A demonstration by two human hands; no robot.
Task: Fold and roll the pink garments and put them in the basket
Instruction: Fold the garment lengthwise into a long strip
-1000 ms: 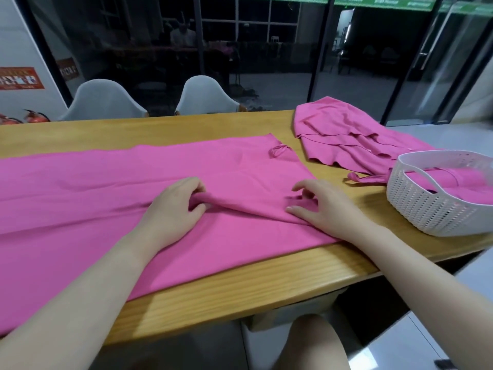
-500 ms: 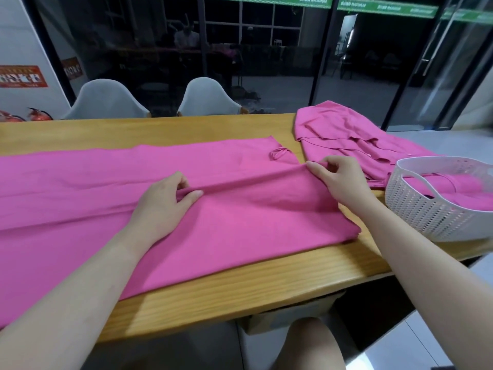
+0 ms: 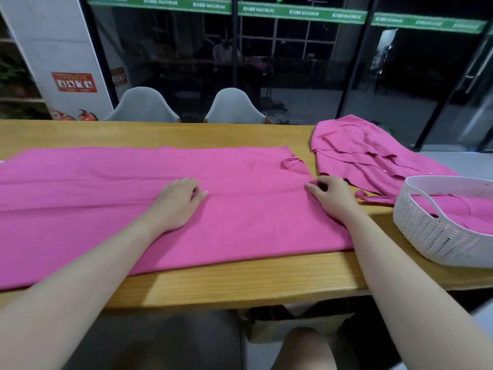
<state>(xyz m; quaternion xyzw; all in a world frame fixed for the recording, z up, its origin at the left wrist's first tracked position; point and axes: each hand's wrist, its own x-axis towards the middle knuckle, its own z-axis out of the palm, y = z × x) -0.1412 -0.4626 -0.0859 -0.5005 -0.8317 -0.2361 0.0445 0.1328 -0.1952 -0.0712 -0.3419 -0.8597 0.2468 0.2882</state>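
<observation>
Across the left and centre of the frame the spread pink garment (image 3: 133, 204) lies lengthwise-folded on the table (image 3: 240, 276); the left hand (image 3: 176, 204) pinches its fold at centre, the right hand (image 3: 330, 198) grips the right edge; rolling likely comes next, toward the basket (image 3: 426, 236) at far right

Pink garment (image 3: 186, 222): soft matt cloth. Table (image 3: 240, 279): smooth yellow wood, lines showing. Basket (image 3: 437, 233): white plastic, many small holes.
</observation>
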